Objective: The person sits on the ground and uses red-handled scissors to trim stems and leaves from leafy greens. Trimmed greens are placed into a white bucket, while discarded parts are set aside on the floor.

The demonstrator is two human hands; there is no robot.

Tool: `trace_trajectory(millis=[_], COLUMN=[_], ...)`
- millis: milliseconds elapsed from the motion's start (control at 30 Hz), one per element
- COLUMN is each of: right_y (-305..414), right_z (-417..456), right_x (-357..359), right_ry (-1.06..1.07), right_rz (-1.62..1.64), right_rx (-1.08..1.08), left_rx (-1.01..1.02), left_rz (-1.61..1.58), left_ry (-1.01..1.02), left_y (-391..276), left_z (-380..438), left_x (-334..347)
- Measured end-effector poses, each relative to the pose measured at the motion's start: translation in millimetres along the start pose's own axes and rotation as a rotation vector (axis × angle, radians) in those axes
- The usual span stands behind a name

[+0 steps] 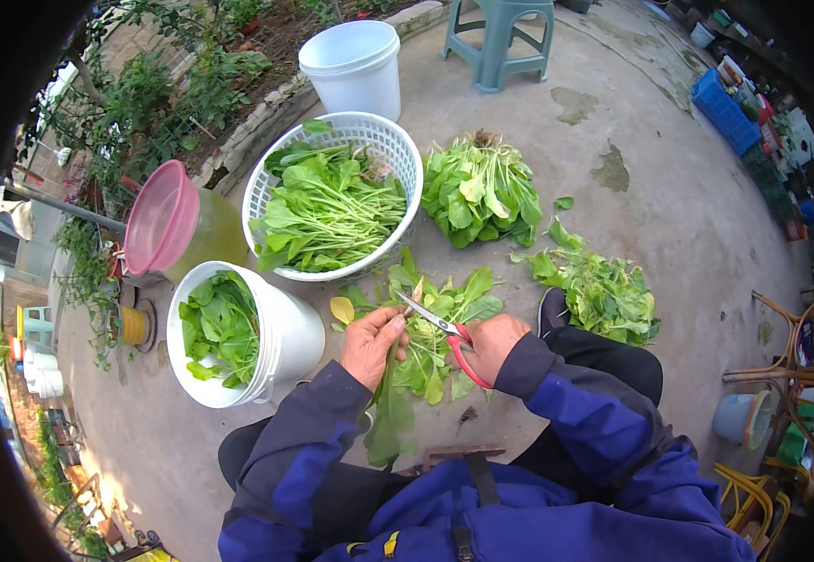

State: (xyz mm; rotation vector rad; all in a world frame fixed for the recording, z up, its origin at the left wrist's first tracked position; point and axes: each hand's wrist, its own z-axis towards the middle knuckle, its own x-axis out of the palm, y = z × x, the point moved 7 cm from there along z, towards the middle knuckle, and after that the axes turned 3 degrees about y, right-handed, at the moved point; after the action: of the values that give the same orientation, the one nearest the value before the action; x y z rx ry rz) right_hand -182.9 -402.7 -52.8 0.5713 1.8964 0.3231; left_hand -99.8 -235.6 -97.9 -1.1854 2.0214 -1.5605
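My left hand (373, 344) pinches a leafy green plant (389, 421) by its root end, its leaves hanging down toward my lap. My right hand (492, 344) grips red-handled scissors (460, 345), whose blades are parted beside the root. Loose leaves (435, 372) lie on the ground below both hands. In front of me a white plastic basket (415, 165) holds leafy greens (336, 211). A white bucket (294, 344) with more greens inside stands at left. Right of the basket lies a heap of rooted greens (484, 190), and a pile of leaves (610, 298) lies beside my shoe.
An empty white bucket (372, 84) and a green plastic stool (498, 46) stand farther off. At left, a pink basin (161, 218) rests against a container of greenish content (217, 232), near a planted bed's stone edging (259, 130). Bamboo-like chairs (793, 344) and a blue crate (723, 112) are at right.
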Motion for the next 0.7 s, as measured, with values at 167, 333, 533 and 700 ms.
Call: trace_trajectory(millis=[167, 333, 533, 700], right_y=[-6, 1, -1, 1], right_z=[2, 2, 3, 4], right_x=[2, 9, 10, 7], right_ry=[-0.010, 0.008, -0.024, -0.055], right_rz=[0.014, 0.023, 0.066, 0.104], right_rx=[0.026, -0.070, -0.068, -0.087], left_rx=[-0.020, -0.091, -0.227, -0.259], left_rz=[-0.109, -0.285, -0.509, -0.669], left_ry=[-0.029, 0.004, 0.065, 0.092], left_y=[5, 4, 5, 4], left_z=[3, 2, 2, -2], left_x=[-7, -7, -3, 0])
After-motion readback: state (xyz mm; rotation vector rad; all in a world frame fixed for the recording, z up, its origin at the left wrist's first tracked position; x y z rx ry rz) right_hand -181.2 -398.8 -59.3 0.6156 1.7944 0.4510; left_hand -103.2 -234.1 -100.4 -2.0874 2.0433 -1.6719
